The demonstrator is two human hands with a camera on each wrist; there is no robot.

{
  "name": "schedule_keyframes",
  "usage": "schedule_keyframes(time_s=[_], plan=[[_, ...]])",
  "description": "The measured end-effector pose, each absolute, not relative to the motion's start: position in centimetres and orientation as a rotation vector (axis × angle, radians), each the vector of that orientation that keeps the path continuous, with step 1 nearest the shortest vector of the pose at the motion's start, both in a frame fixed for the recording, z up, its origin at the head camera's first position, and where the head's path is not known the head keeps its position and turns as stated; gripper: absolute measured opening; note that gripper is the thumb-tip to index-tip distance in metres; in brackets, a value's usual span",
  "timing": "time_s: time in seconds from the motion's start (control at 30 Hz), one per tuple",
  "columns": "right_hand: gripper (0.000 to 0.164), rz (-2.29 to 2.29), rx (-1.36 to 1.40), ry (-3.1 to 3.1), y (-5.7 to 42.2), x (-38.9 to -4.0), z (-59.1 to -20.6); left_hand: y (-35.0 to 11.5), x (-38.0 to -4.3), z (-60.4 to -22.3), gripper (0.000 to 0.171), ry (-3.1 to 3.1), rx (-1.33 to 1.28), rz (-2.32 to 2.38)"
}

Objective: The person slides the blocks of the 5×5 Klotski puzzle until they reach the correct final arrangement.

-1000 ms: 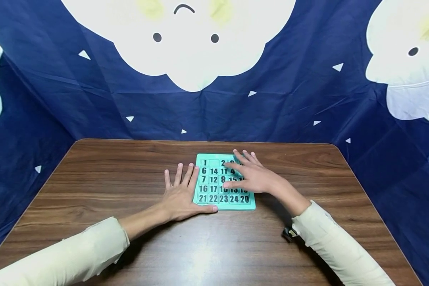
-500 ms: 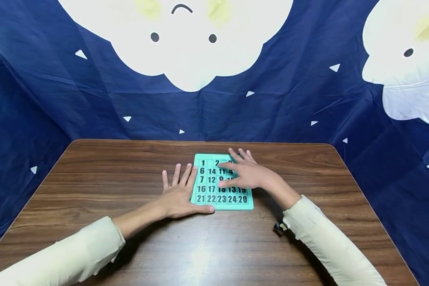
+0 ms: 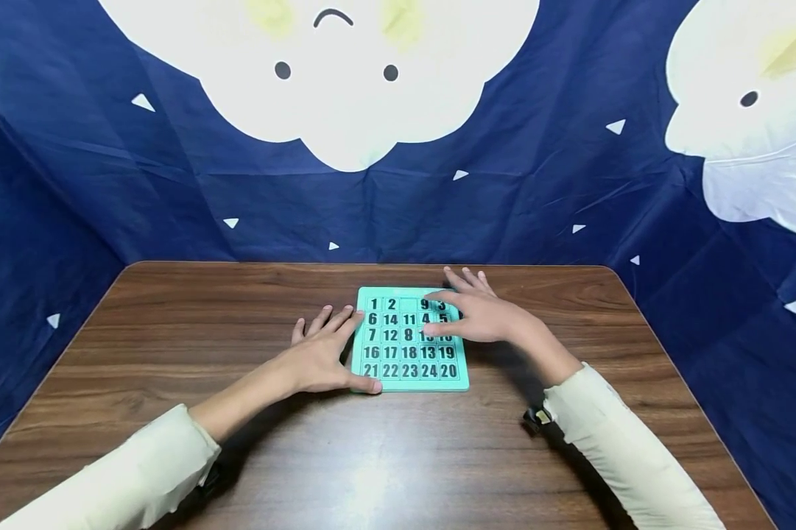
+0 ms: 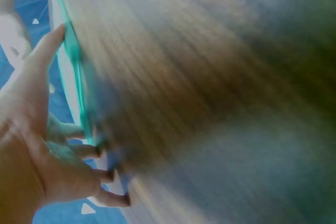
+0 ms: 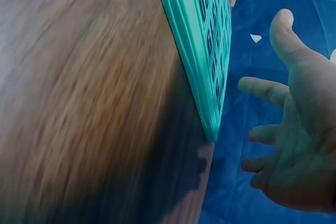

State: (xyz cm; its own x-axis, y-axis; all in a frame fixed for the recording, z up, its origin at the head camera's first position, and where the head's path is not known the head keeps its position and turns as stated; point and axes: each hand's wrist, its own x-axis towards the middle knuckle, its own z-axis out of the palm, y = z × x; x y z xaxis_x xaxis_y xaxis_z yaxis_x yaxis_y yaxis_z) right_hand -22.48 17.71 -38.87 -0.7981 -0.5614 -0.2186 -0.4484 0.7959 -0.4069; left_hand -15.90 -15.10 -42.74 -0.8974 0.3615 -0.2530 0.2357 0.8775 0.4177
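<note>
A teal sliding number puzzle [image 3: 391,292] lies flat on the table, its black-numbered tiles facing up. Its top row reads 1, 2, a gap, 9 and 3. My left hand [image 3: 321,362] rests along the puzzle's left side, thumb by the near-left corner and index fingertip at the left edge. Over the upper right part of the puzzle is my right hand [image 3: 484,316], fingers spread, covering some tiles in part. The right wrist view has the right hand [image 5: 310,124] with loosely extended fingers and nothing in them, beside the puzzle's thick rim [image 5: 186,51].
The brown wood-grain table [image 3: 238,316] reaches back to a dark blue curtain [image 3: 371,221] with white clouds and small triangles. A small black device [image 3: 535,419] sits at the right sleeve's cuff.
The 2 tile has slid left next to the 1, so the gap now lies right of it. My right hand has lifted and shifted right; the left fingers have drawn in and its thumb back.
</note>
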Motion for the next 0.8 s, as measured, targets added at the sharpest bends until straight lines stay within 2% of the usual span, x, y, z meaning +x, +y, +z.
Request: schedule_keyframes(time_s=[0.47,0.7,0.8], plan=[[0.064,-0.448,-0.702,2.681,19.1,-22.6,-39.3,-14.4,-16.2,-41.9,0.143,2.74,0.495,0.394],[0.074,-0.467,-0.798,2.596,18.3,-22.6,-39.7,-14.5,-16.3,-41.7,0.143,2.751,0.489,0.363],[0.063,-0.507,-0.786,2.617,19.1,-22.5,-39.4,-14.6,-16.3,-41.6,0.144,2.748,0.487,0.359]])
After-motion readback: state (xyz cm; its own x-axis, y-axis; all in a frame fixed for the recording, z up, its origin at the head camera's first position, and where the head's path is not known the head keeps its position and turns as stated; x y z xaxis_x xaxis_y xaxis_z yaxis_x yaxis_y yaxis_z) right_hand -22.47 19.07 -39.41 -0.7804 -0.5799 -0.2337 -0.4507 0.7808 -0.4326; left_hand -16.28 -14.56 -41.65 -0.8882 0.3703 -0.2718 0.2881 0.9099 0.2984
